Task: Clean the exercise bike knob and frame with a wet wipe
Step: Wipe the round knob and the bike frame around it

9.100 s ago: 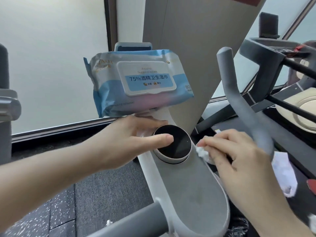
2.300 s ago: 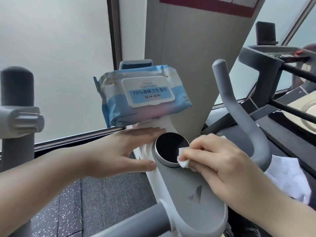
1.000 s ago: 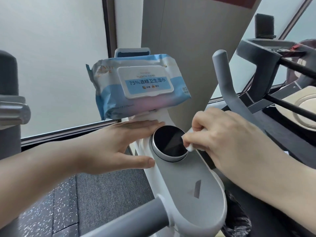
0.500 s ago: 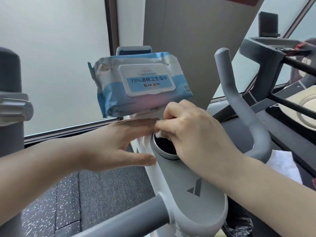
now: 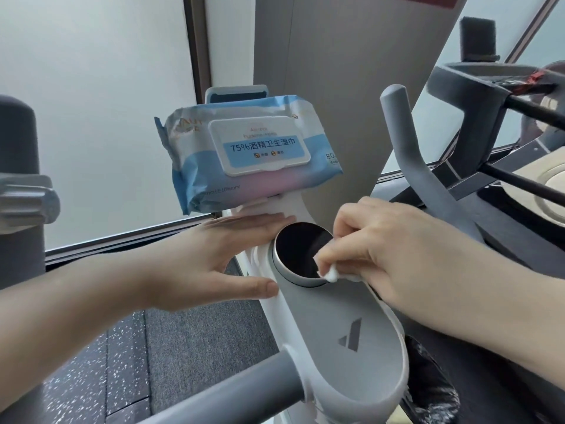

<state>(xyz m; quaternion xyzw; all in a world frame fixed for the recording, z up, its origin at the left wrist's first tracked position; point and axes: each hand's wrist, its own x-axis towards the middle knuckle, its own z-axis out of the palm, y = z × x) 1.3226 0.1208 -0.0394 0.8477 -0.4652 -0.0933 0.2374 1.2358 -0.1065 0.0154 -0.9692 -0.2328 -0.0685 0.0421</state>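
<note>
The round knob (image 5: 298, 250), black on top with a silver rim, sits on the bike's grey and white frame (image 5: 339, 328). My right hand (image 5: 394, 255) pinches a small bunched white wet wipe (image 5: 331, 274) against the knob's lower right rim. My left hand (image 5: 211, 264) lies flat with straight fingers against the frame's white left side, its thumb under the knob and its fingers behind it.
A blue and white pack of wet wipes (image 5: 250, 151) rests on the holder just above the knob. A grey handlebar (image 5: 412, 166) rises at the right, another grey bar (image 5: 232, 390) runs low in front. More gym equipment (image 5: 489, 96) stands at the right.
My right hand has carried the wipe from the knob's far left rim, across its top, to the lower right rim. My left hand has stayed on the frame.
</note>
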